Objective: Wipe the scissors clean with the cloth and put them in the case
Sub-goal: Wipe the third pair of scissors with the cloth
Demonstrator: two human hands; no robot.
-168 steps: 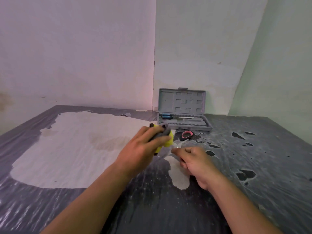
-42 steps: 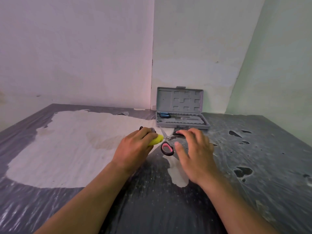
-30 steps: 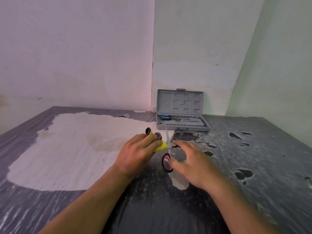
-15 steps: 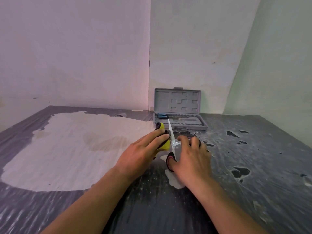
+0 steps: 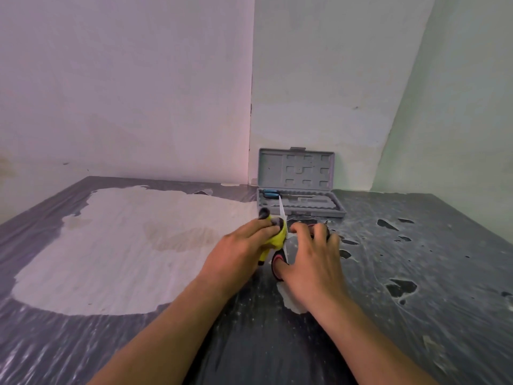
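Yellow cloth (image 5: 273, 238), with dark patches at its far end, is bunched in my left hand (image 5: 241, 249); the fingers curl over it and clamp it, pressing it against the near part of the scissor blade. The scissors (image 5: 282, 218) sit between my two hands, in front of the case (image 5: 298, 187) and nearer to me than its tray. One pale blade points away from me, and its tip overlaps the front edge of the case in this view; whether it touches the case cannot be determined. My right hand (image 5: 311, 262) holds the handle end: the thumb passes through the black handle loop (image 5: 277, 263) with its pink lining, and the fingers curl over the rest of the handle, so this grip is closed on the scissors. The second blade is not distinguishable.

The case is grey plastic, standing open beyond the scissors against the wall corner, its lid upright and its tray flat on the surface (image 5: 416, 287). A blue-handled tool (image 5: 273, 193) lies in the rear slot of the tray, left of centre.

The surface is dark and worn. A large pale patch (image 5: 125, 245) spreads to the left of the case, and a small pale patch lies below my right wrist.
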